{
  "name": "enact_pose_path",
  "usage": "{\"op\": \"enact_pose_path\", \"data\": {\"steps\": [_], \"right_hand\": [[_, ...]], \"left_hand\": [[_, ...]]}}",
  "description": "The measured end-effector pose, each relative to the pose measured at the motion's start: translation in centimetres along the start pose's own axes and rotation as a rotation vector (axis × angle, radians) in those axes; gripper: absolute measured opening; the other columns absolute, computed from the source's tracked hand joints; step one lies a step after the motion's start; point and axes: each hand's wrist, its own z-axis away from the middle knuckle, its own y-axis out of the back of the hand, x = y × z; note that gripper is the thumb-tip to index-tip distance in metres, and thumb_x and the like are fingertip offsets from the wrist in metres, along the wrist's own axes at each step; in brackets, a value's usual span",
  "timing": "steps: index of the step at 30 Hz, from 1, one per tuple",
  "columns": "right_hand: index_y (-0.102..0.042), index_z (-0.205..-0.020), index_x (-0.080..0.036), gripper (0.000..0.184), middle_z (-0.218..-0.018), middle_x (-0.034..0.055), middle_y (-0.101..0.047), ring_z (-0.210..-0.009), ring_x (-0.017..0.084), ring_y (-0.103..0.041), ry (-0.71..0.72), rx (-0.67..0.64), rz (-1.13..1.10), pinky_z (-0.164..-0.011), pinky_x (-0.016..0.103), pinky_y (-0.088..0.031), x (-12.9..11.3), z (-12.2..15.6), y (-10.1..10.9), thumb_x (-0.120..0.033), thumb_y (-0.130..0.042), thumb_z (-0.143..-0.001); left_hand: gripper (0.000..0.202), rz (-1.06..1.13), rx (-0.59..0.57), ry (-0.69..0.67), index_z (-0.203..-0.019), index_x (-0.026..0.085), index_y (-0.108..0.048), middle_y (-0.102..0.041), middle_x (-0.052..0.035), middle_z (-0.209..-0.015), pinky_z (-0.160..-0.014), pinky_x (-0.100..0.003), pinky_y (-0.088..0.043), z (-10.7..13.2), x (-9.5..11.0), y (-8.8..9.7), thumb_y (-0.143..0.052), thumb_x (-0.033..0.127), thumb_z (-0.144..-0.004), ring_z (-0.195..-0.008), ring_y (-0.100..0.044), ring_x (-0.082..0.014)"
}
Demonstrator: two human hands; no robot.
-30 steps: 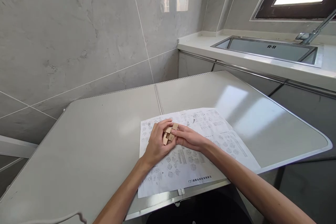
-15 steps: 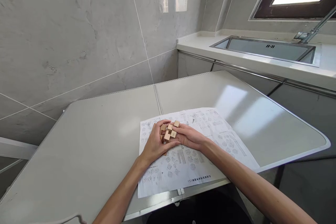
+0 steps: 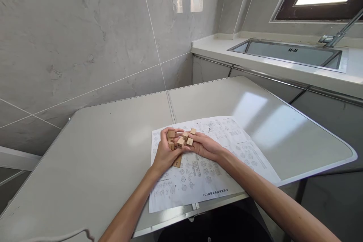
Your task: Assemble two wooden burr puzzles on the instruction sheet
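From my remote seat: a pale grey, round-cornered folding table (image 3: pixel 99 166) fills the view. It stands against a grey tiled wall (image 3: pixel 70 45), with a white counter and steel sink (image 3: pixel 286 51) well apart at the far right. A white printed sheet of diagrams (image 3: pixel 227 147) lies on the table, its near edge at the table's near edge.

Over the sheet's left half, the left hand (image 3: pixel 163 155) and right hand (image 3: pixel 207 147) meet. The fingers of both are curled and clamped around a bunch of pale wooden puzzle blocks (image 3: pixel 180 140) held just above the paper.

By my reading the blocks sit loose and askew, not joined into one solid. One tan wooden bar marked "2" (image 3: pixel 177 162) lies apart on the sheet, under the left hand.

Bare tabletop spreads wide to the left and behind. The near edge lies close below the wrists.
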Motion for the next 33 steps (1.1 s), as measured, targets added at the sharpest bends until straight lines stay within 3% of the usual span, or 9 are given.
{"op": "enact_pose_path", "data": {"steps": [5, 8, 10, 13, 16, 20, 24, 29, 33], "right_hand": [[-0.074, -0.11, -0.016, 0.024, -0.111, 0.0097, -0.074, -0.101, 0.02, -0.071, 0.069, 0.085, -0.092, -0.097, 0.036, -0.06, 0.0, -0.3, 0.6, -0.037, -0.072, -0.099], [-0.072, -0.108, -0.014, 0.024, -0.095, 0.006, -0.07, -0.076, 0.012, -0.064, 0.044, 0.114, -0.144, -0.07, 0.023, -0.058, -0.3, -0.3, 0.9, -0.035, -0.073, -0.097], [-0.07, -0.102, -0.014, 0.022, -0.084, 0.0015, -0.063, -0.058, 0.007, -0.05, -0.008, 0.086, -0.149, -0.05, 0.017, -0.045, -0.6, -0.1, 0.8, -0.035, -0.073, -0.097], [-0.061, -0.086, -0.016, 0.025, -0.075, -0.0034, -0.054, -0.047, 0.003, -0.03, -0.095, 0.018, -0.118, -0.039, 0.015, -0.026, -1.0, 0.2, 0.6, -0.035, -0.069, -0.099], [-0.058, -0.085, -0.017, 0.026, -0.072, -0.0046, -0.052, -0.044, 0.002, -0.025, -0.143, -0.035, -0.049, -0.038, 0.016, -0.02, -1.1, 0.4, 0.4, -0.036, -0.065, -0.1], [-0.058, -0.084, -0.017, 0.027, -0.067, -0.0043, -0.054, -0.041, 0.003, -0.03, -0.277, -0.135, 0.074, -0.037, 0.017, -0.021, -0.9, 0.6, 0.2, -0.038, -0.064, -0.1], [-0.061, -0.08, -0.014, 0.031, -0.065, -0.0017, -0.057, -0.042, 0.006, -0.041, -0.448, -0.272, 0.203, -0.035, 0.018, -0.028, -0.8, 0.9, -0.2, -0.039, -0.066, -0.097], [-0.066, -0.09, -0.013, 0.031, -0.068, -0.0007, -0.061, -0.042, 0.007, -0.046, -0.435, -0.335, 0.267, -0.032, 0.019, -0.029, -0.7, 1.1, -0.2, -0.043, -0.07, -0.095], [-0.067, -0.095, -0.012, 0.035, -0.066, -0.003, -0.059, -0.04, 0.006, -0.043, -0.396, -0.393, 0.257, -0.033, 0.019, -0.029, -0.6, 1.1, 0.2, -0.046, -0.076, -0.092]], "left_hand": [[0.067, 0.092, 0.201, 0.087, -0.122, 0.03, -0.04, -0.068, -0.0023, -0.117, -0.071, -0.029, -0.061, -0.6, 0.3, 0.4, -0.089, 0.04, -0.078, -0.081, -0.072, -0.0141], [0.054, 0.149, 0.236, 0.141, -0.121, 0.03, -0.04, -0.063, 0.0067, -0.089, -0.049, -0.022, -0.049, -0.9, 0.3, 0.7, -0.078, 0.05, -0.088, -0.049, -0.052, -0.006], [0.046, 0.19, 0.21, 0.16, -0.121, 0.031, -0.04, -0.055, 0.0115, -0.072, -0.042, -0.02, -0.039, -0.9, 0.4, 0.8, -0.07, 0.054, -0.095, -0.04, -0.039, -0.0055], [0.036, 0.209, 0.167, 0.15, -0.116, 0.029, -0.047, -0.041, 0.0136, -0.057, -0.042, -0.018, -0.031, -0.9, 0.6, 0.9, -0.068, 0.052, -0.097, -0.04, -0.03, -0.0066], [0.029, 0.158, 0.123, 0.143, -0.11, 0.026, -0.056, -0.033, 0.0124, -0.053, -0.045, -0.019, -0.028, -0.7, 0.8, 0.8, -0.068, 0.05, -0.097, -0.045, -0.026, -0.0079], [0.032, 0.064, 0.038, 0.159, -0.113, 0.025, -0.064, -0.036, 0.0093, -0.059, -0.049, -0.021, -0.028, -0.4, 0.8, 0.5, -0.064, 0.053, -0.098, -0.05, -0.03, -0.0093], [0.034, -0.082, -0.063, 0.134, -0.114, 0.025, -0.071, -0.052, 0.0037, -0.071, -0.061, -0.025, -0.041, 0.0, 0.7, 0.4, -0.068, 0.053, -0.094, -0.061, -0.048, -0.0128], [0.028, -0.294, -0.21, 0.085, -0.097, 0.023, -0.076, -0.065, -0.0044, -0.088, -0.077, -0.032, -0.048, 0.1, 0.9, 0.4, -0.072, 0.05, -0.09, -0.085, -0.059, -0.021], [0.027, -0.165, -0.145, 0.092, -0.093, 0.022, -0.073, -0.062, -0.0022, -0.078, -0.072, -0.029, -0.046, 0.1, 1.1, 0.4, -0.073, 0.049, -0.091, -0.077, -0.058, -0.0184]]}}
